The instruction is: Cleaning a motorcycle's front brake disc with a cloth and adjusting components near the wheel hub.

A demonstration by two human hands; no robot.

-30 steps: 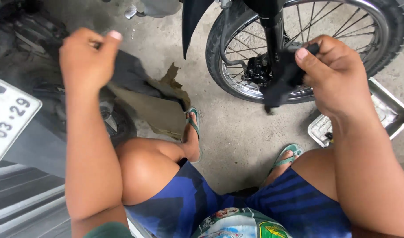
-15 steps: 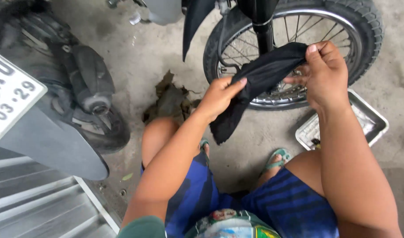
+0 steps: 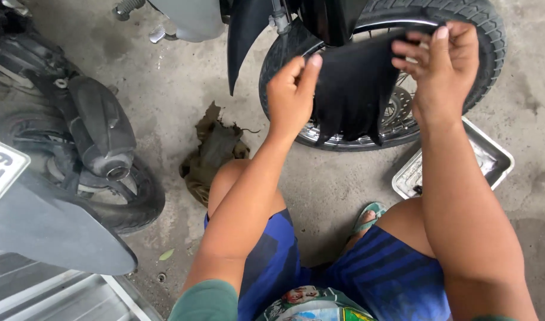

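Holding a black cloth [image 3: 352, 89] up in front of a motorbike wheel [image 3: 486, 35], both hands raised. Left hand [image 3: 291, 98] pinching the cloth's left edge between thumb and fingers; right hand [image 3: 441, 68] clenching its upper right corner. Cloth hanging down over the spokes, not touching the floor. Squatting on concrete floor [image 3: 177, 89], blue shorts, green sandal [image 3: 367, 215] showing. Lying near the left knee, a crumpled brown rag [image 3: 210, 157]. Sitting right of the wheel, a metal tray [image 3: 492, 156]. Standing at left, a second bike's rear wheel and exhaust [image 3: 100, 128].
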